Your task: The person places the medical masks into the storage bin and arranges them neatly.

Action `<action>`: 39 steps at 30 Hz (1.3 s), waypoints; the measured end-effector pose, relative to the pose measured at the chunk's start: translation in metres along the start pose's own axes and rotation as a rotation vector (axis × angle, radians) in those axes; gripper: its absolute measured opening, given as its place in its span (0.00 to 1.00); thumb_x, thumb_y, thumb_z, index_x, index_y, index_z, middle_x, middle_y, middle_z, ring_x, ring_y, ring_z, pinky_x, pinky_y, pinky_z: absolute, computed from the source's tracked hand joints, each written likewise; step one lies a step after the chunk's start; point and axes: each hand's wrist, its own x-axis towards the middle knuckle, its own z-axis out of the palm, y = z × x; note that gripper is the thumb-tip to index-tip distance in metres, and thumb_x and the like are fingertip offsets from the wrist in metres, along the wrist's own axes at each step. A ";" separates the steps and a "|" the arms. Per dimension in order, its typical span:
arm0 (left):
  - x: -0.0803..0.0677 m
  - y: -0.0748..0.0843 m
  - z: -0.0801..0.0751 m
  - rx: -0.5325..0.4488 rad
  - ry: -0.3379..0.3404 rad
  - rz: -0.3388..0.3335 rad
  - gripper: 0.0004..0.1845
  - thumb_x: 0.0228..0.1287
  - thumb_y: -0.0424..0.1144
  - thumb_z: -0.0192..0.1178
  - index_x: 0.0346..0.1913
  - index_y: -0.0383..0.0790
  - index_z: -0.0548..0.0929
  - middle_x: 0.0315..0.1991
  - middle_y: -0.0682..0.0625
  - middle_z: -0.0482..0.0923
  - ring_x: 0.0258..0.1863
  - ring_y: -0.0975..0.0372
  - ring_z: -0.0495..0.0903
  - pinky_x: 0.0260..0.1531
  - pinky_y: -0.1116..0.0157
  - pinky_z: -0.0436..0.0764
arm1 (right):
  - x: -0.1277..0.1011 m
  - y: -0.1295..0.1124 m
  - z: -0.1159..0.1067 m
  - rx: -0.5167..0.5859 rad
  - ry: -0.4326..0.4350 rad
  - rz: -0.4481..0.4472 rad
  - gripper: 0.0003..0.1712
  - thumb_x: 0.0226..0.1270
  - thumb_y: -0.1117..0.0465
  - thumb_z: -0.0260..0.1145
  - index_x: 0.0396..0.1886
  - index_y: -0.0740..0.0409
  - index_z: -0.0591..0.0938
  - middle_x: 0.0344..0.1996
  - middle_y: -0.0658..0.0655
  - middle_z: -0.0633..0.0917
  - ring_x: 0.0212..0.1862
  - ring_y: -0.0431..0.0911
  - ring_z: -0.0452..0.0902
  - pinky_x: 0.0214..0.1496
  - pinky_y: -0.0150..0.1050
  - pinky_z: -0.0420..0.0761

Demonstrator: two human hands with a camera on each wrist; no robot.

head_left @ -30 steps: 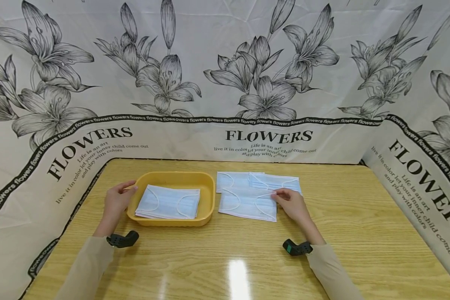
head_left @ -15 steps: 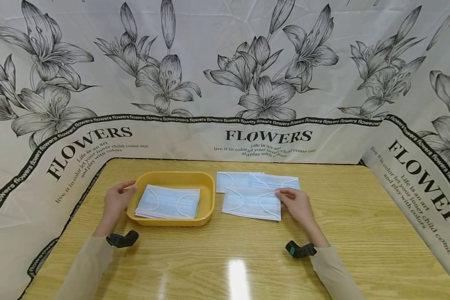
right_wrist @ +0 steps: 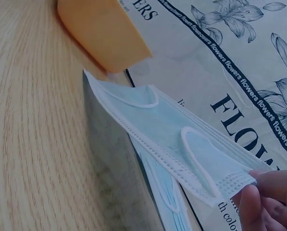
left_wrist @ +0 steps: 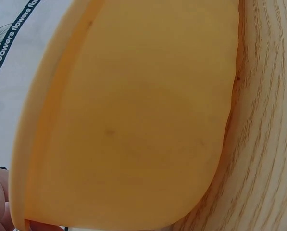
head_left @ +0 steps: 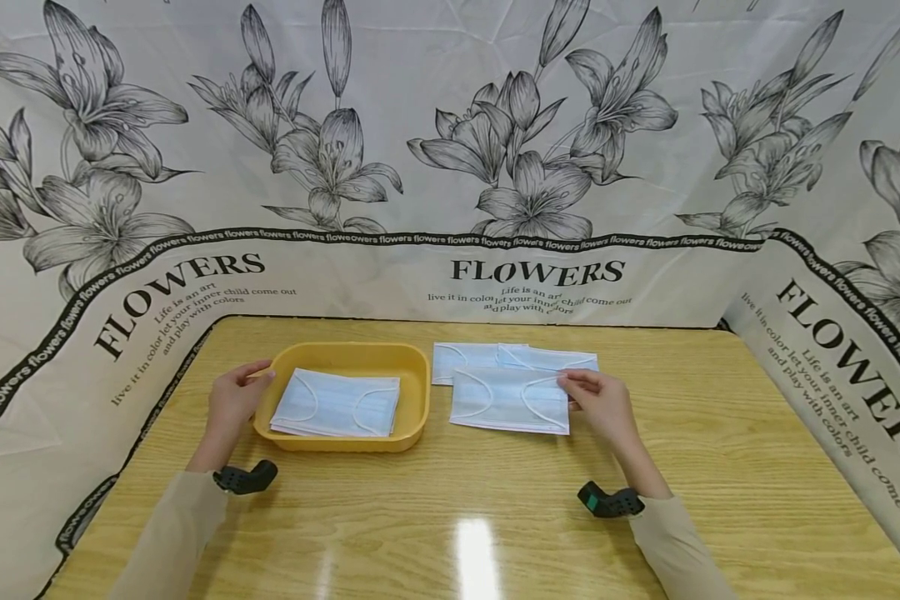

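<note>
Pale blue pleated face mask (head_left: 510,400) with white ear loops hangs from your right hand (head_left: 603,407), whose fingers (right_wrist: 258,199) pinch its right short edge; the wrist view shows it lifted clear of the light wooden table (head_left: 495,517), sloping down toward its far end. It sits just right of the shallow yellow plastic tray (head_left: 412,367) and partly over the loose masks (head_left: 525,358) lying flat behind it on the table. Your left hand (head_left: 232,404) rests against the tray's left rim, thumb on the edge and fingers curled round the outside, steadying it. Inside the tray a small stack of the same blue masks (head_left: 337,404) already lies flat.

By the look of it, you are mid-carry: one mask picked off the loose pile, not yet over the tray. The next move, as I judge it, calls for you to swing the mask left over the tray rim, keeping it high enough that the drooping free end clears the wall, then line its long edges up with the stack before you loosen the pinch. Keep the tray held so it does not slide, and watch that an ear loop does not snag the rim.
</note>
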 end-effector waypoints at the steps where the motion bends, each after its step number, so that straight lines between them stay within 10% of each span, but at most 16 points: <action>1: 0.000 0.000 0.000 0.003 -0.001 -0.003 0.23 0.70 0.46 0.55 0.63 0.39 0.77 0.43 0.43 0.77 0.31 0.66 0.73 0.25 0.73 0.75 | -0.001 -0.002 -0.001 0.002 0.003 0.002 0.20 0.68 0.56 0.64 0.50 0.68 0.82 0.39 0.63 0.87 0.27 0.32 0.79 0.34 0.33 0.83; 39: -0.002 0.002 0.002 -0.007 0.015 0.004 0.23 0.69 0.45 0.56 0.62 0.37 0.77 0.48 0.39 0.78 0.35 0.65 0.76 0.26 0.76 0.75 | -0.024 -0.057 -0.010 0.119 0.123 -0.179 0.16 0.65 0.60 0.66 0.46 0.68 0.83 0.37 0.60 0.88 0.25 0.32 0.80 0.31 0.34 0.83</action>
